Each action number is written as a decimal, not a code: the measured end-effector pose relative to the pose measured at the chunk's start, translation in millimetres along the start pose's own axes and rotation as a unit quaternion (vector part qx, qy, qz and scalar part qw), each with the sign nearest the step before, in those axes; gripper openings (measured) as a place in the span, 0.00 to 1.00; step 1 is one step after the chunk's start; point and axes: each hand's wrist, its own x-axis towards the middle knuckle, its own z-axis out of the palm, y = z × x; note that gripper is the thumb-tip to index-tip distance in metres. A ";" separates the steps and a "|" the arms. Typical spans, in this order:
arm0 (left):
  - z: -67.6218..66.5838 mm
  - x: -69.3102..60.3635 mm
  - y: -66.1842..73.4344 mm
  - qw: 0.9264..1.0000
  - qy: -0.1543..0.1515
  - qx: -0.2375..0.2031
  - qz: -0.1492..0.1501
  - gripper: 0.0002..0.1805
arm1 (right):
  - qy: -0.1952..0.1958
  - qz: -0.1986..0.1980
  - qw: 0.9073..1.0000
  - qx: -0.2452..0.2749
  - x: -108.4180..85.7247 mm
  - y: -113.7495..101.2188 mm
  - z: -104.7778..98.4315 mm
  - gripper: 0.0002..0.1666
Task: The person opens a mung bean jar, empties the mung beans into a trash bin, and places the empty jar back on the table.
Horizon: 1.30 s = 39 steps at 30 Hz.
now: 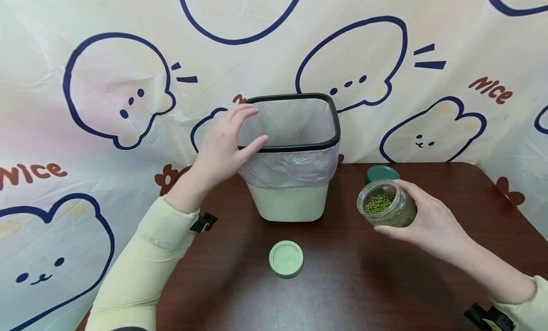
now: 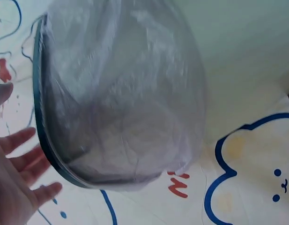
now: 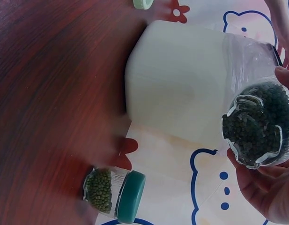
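Observation:
A lidless clear jar of green beans (image 1: 387,205) is tilted toward the left in my right hand (image 1: 432,219), fingers and thumb around its sides. The right wrist view shows the jar's base (image 3: 256,124), with my right hand (image 3: 270,187) gripping it. At the left of the bin (image 1: 292,202), my left hand (image 1: 222,148) is raised by the black rim (image 1: 299,149), its fingers spread and holding nothing. In the left wrist view, my left hand (image 2: 18,178) is beside the rim (image 2: 43,126); whether it touches is unclear. A plastic liner (image 1: 291,171) folds over the rim.
On the dark table (image 1: 342,283), a light green lid (image 1: 286,258) lies in front of the bin. Behind the held jar stands another jar with a dark green lid (image 1: 381,173), its beans (image 3: 98,190) visible in the right wrist view. A patterned sheet (image 1: 239,69) hangs behind.

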 end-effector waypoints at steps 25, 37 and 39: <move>10.1 22.8 -11.7 0.960 -0.186 0.058 -0.200 0.58 | -0.008 0.004 1.000 0.001 2.2 0.2 1.0 0.54; 3.3 19.7 -18.7 0.949 -0.227 0.025 -0.219 0.60 | -0.007 0.003 1.000 0.001 2.8 -0.9 1.5 0.54; 5.1 19.8 -19.2 0.950 -0.224 0.031 -0.216 0.60 | -0.004 0.002 1.000 0.002 3.1 -1.4 1.4 0.54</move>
